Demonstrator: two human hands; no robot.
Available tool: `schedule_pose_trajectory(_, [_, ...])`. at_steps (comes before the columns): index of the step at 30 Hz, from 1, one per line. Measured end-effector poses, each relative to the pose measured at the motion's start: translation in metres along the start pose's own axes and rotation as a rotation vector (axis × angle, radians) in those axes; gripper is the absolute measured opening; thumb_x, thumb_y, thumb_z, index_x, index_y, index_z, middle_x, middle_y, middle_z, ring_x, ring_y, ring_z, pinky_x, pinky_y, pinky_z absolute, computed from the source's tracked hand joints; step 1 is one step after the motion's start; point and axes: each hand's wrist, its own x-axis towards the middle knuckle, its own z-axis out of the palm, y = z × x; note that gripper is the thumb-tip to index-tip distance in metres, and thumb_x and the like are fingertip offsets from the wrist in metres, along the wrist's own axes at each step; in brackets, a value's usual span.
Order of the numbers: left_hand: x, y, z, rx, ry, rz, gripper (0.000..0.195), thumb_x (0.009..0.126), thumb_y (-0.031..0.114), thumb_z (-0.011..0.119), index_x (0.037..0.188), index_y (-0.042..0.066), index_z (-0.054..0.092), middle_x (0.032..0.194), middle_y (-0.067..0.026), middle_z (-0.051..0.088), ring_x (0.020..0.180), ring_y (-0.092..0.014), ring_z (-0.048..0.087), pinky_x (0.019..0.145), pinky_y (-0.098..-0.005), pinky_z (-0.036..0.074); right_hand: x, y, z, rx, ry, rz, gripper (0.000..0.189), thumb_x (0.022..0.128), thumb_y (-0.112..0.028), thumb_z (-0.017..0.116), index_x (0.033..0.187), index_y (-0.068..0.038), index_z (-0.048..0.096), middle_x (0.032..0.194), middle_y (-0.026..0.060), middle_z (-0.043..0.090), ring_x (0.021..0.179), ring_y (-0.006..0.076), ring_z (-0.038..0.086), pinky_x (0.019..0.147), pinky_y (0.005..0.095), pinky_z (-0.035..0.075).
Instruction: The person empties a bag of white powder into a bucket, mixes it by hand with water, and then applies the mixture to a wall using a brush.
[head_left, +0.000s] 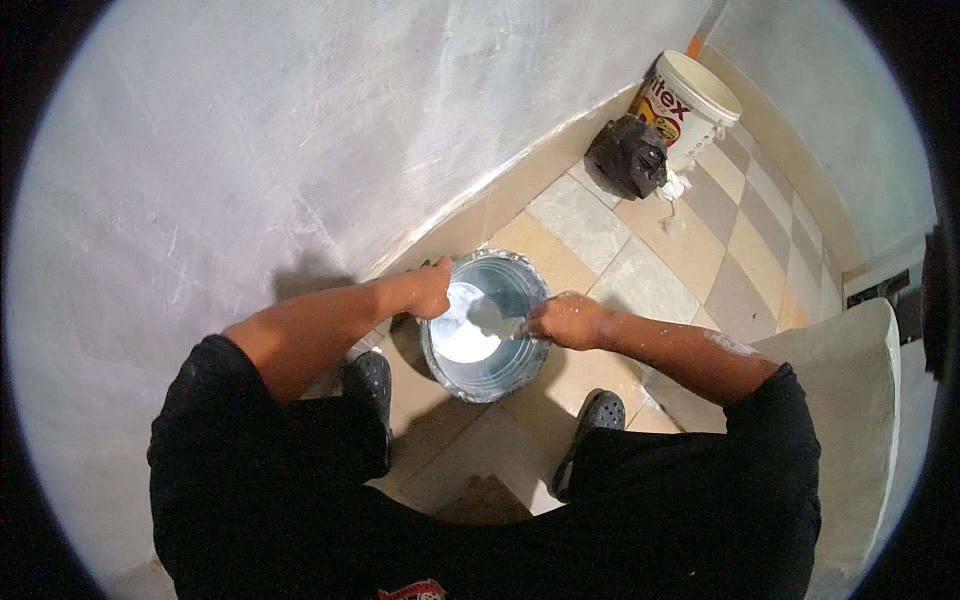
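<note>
A bucket (487, 379) with a smeared rim stands on the tiled floor between my feet, with a white liquid (469, 341) inside it. My left hand (431, 289) grips the bucket's left rim. My right hand (568, 320), spotted with white, is closed around the pale handle of a tool (511, 328) at the bucket's right side. The tool reaches over the white liquid; its far end is blurred, so its kind is unclear. White smears mark my right forearm.
A plastered wall (247, 135) runs along the left. Beyond the bucket, by the wall, stand a black plastic bag (628, 157) and a white plastic pail (694, 112), with a white cloth or string bundle (673, 185) beside them. A pale curved surface (832, 367) is at the right.
</note>
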Motion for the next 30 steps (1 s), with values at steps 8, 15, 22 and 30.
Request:
schedule_pose_trajectory(8, [0.006,-0.017,0.007,0.008,0.046,-0.017,0.068,0.081,0.005,0.054,0.136,-0.021,0.024,0.115,-0.0433,0.06,0.109,-0.048,0.064,0.092,-0.046,0.053,0.0,0.013,0.032,-0.11,0.023,-0.067,0.03,0.094,-0.014,0.049,0.12,-0.009,0.063,0.112,0.0152,0.067,0.099,0.0364,0.07,0.083,0.0487,0.059])
schedule_pose_trajectory(15, [0.001,-0.001,-0.005,0.011,0.037,-0.013,0.073,0.081,0.008,0.055,0.138,-0.023,0.021,0.115,-0.0437,0.059,0.111,-0.05,0.063,0.096,-0.0469,0.051,0.007,0.024,0.046,-0.201,-0.098,-0.036,0.03,0.095,-0.014,0.048,0.122,-0.006,0.06,0.115,0.0116,0.062,0.111,0.0308,0.065,0.088,0.044,0.058])
schedule_pose_trajectory(22, [0.002,0.006,-0.006,0.037,0.013,-0.022,0.071,0.084,0.011,0.056,0.138,-0.022,0.024,0.12,-0.0445,0.056,0.114,-0.049,0.061,0.1,-0.047,0.048,-0.006,0.028,0.033,-0.131,0.062,-0.06,0.027,0.095,-0.015,0.049,0.115,-0.002,0.061,0.114,0.0171,0.065,0.109,0.0359,0.065,0.091,0.0472,0.056])
schedule_pose_trajectory(30, [0.011,-0.026,0.019,-0.203,0.094,-0.076,0.052,0.081,0.022,0.062,0.118,-0.014,0.056,0.112,-0.0354,0.065,0.101,-0.047,0.067,0.088,-0.0474,0.054,-0.026,0.034,0.011,-0.002,0.109,0.128,0.024,0.09,-0.019,0.057,0.102,-0.001,0.066,0.106,0.0205,0.067,0.103,0.0404,0.066,0.088,0.0512,0.055])
